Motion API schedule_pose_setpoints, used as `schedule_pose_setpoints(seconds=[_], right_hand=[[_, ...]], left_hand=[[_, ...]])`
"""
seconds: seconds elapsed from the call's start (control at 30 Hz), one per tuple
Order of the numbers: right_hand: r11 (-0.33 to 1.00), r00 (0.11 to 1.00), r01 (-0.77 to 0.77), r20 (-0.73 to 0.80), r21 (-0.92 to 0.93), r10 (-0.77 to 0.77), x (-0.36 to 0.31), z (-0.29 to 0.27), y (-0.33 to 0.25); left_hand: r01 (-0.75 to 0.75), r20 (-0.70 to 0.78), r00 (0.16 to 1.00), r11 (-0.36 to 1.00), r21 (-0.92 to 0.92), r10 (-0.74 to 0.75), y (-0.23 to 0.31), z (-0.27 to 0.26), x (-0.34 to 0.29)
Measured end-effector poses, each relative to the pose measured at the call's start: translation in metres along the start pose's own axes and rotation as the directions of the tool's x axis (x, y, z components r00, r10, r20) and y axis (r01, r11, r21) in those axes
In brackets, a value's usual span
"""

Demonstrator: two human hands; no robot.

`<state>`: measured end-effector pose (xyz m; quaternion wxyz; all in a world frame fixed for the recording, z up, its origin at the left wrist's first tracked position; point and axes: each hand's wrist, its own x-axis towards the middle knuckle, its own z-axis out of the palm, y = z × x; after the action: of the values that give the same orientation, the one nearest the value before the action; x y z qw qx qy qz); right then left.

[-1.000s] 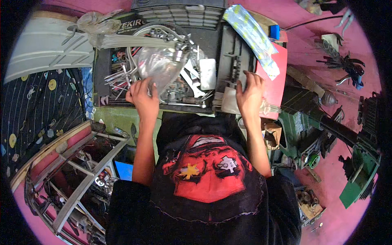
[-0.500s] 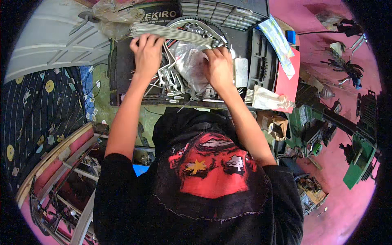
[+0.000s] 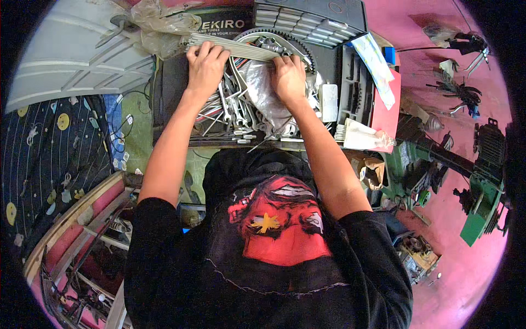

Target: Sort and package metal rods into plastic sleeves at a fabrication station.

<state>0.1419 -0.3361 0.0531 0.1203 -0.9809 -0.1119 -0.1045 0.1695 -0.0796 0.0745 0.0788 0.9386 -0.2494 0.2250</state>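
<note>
A bundle of thin grey welding rods (image 3: 249,51) lies crosswise above the heap of tools at the far side of the work surface. Fingers curled over its left part, my left hand (image 3: 207,68) is closed on it. At the right end my right hand (image 3: 289,79) is closed with its fingertips on the rods. A crumpled clear plastic bag (image 3: 260,88) is below the bundle, between my hands. Metal wrenches (image 3: 236,112) are piled beside the bag, nearer to me. Behind the rods a ring with a toothed black edge (image 3: 307,52) shows in part.
A dark drawer organizer (image 3: 312,22) stands at the back. To the right are a black tray (image 3: 353,82), a light metal box (image 3: 329,102) and a white packet of rods (image 3: 361,134). A crumpled plastic bag (image 3: 159,27) lies back left, near a grey panelled surface (image 3: 71,49).
My right hand has moved up and left from the plastic bag onto the right end of the rods. My left hand stays on the bundle. The view has shifted slightly.
</note>
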Motion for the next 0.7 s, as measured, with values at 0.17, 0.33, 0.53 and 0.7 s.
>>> schedule_pose_setpoints(seconds=[0.17,0.33,0.53,0.7], right_hand=[[0.999,0.996,0.027,-0.08,0.025,-0.025,-0.006,-0.001,-0.002],[0.996,0.999,0.053,-0.013,0.075,-0.052,-0.007,-0.011,-0.013],[0.964,0.973,0.224,-0.084,0.145,-0.214,-0.002,-0.058,-0.052],[0.914,0.922,0.376,-0.152,0.149,-0.355,0.001,-0.073,-0.063]], left_hand=[[0.066,-0.018,0.998,0.996,-0.051,-0.067,0.0,-0.034,-0.017],[0.135,-0.039,0.99,0.989,-0.056,-0.137,0.0,-0.072,-0.036],[0.235,-0.004,0.972,0.972,0.02,-0.235,0.001,-0.1,-0.061],[0.265,-0.066,0.962,0.964,0.011,-0.264,0.014,-0.095,-0.074]])
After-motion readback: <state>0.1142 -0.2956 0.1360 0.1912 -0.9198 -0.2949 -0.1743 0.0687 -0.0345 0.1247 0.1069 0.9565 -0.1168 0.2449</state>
